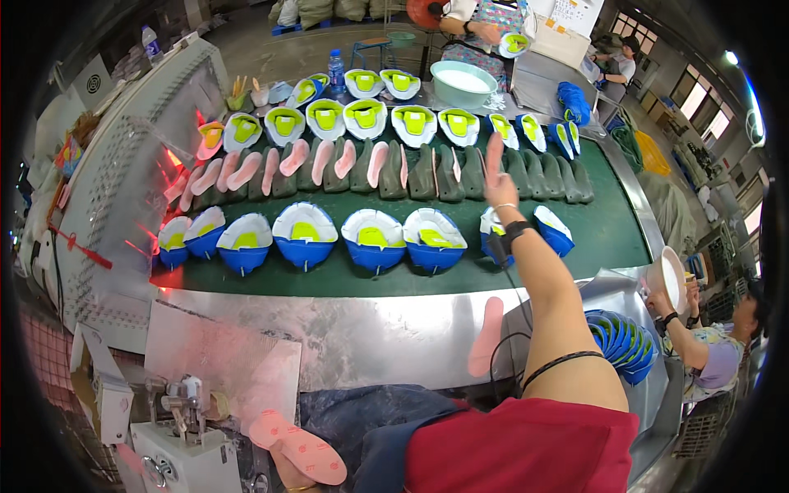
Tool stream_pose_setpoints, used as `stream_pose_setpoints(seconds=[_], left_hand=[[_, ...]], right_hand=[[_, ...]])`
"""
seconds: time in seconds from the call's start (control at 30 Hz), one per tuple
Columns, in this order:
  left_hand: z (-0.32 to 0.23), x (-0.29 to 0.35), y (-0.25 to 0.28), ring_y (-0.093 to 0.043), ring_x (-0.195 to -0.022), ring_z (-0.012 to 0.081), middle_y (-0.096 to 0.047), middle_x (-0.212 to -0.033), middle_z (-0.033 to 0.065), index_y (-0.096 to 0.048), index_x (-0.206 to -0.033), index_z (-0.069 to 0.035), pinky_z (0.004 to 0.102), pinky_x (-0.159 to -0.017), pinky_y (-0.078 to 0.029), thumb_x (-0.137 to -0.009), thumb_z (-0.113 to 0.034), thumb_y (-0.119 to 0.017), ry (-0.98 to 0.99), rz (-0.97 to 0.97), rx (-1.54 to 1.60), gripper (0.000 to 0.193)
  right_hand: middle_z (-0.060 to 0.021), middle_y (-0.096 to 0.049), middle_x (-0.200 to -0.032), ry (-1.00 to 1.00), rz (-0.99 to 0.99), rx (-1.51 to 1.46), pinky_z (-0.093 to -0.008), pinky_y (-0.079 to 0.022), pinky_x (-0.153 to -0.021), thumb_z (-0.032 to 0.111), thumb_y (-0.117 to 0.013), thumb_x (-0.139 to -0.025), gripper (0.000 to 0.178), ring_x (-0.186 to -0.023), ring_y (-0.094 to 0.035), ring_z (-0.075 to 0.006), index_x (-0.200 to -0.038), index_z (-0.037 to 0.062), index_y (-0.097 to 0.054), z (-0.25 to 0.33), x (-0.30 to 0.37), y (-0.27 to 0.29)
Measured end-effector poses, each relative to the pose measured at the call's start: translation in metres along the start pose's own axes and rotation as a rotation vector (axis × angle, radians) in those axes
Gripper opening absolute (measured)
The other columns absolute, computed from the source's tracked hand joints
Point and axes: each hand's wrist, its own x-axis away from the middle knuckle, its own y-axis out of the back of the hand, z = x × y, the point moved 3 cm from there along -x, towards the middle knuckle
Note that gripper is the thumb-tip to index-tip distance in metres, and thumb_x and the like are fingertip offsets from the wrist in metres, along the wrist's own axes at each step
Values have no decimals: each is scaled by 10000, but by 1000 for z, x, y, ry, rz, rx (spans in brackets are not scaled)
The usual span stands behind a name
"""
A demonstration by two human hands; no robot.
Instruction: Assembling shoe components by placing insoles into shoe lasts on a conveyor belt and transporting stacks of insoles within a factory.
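Observation:
My right hand (500, 194) reaches far over the green table, its fingers closed on a pink insole (493, 156) above the row of dark green shoe lasts (422, 174). Pink insoles lie on many lasts to its left, while the lasts just right of it are bare. At the lower left, my left hand (289, 474) grips pink insoles (308, 456) from beneath; they hide most of its fingers. Blue-and-white shoe uppers (305, 236) with yellow-green linings stand in a row nearer me, and more uppers (366, 120) line the far side.
A pink insole (486, 337) lies on the metal ledge. Stacked blue uppers (622, 345) sit beside my right arm. A small machine (185, 444) stands lower left. One person (485, 33) across the table holds an upper; another (707, 353) at right holds a white bowl (667, 279).

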Motion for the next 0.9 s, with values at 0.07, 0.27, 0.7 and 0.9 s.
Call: stream_pose_setpoints(seconds=[0.07,0.27,0.7,0.9], left_hand=[[-1,-3,5,-617,-858,239,-618,-957,79,-551,-1073,-67,375,-760,-513,-865,-396,-486,105,41,29,394],[4,7,-4,-559,-753,168,-594,-878,-3,-564,-1038,-156,334,-657,-470,-947,-452,-406,485,131,164,348],[-35,1,20,-523,-1118,268,-528,-1216,134,-423,-1293,-31,431,-922,-459,-889,-386,-496,-55,-3,-387,542],[-51,43,14,-505,-1162,284,-455,-1298,187,-339,-1363,7,447,-966,-438,-916,-483,-459,-349,-104,-320,675]], right_hand=[[-259,-640,-899,-118,64,102,-462,-477,-846,145,-572,-779,240,-953,-597,-425,-982,33,-635,-45,-22,24],[-245,-643,-858,68,-50,-136,-454,-488,-816,79,-560,-678,257,-893,-604,-415,-901,8,-667,-38,-15,14],[-155,-678,-827,1013,1335,-648,-456,-489,-688,398,-514,-829,379,-751,-639,-349,-795,66,-694,343,502,97],[-202,-667,-815,1026,1477,-608,-444,-497,-699,360,-555,-767,356,-748,-638,-387,-775,28,-684,339,552,127]])
